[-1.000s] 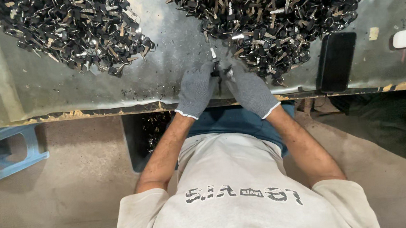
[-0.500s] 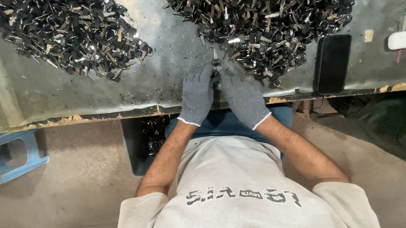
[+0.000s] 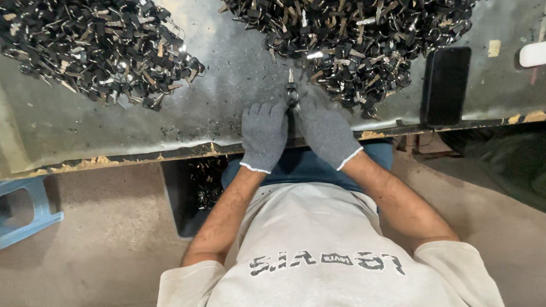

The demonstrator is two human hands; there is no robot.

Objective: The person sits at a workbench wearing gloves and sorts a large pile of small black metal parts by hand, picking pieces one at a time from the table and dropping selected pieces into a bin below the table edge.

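Both gloved hands meet at the table edge: the left hand (image 3: 264,135) and right hand (image 3: 326,133) pinch a single small black-headed key (image 3: 291,92) between their fingertips, its metal blade pointing away from the body. The grip looks slight, so the key could slip and drop into the dark bin (image 3: 195,192) below the left hand. Just beyond the right hand, the large key heap (image 3: 366,22) crowds in; a second heap (image 3: 83,45) lies far left. A black phone (image 3: 444,85) lies right of the right hand.
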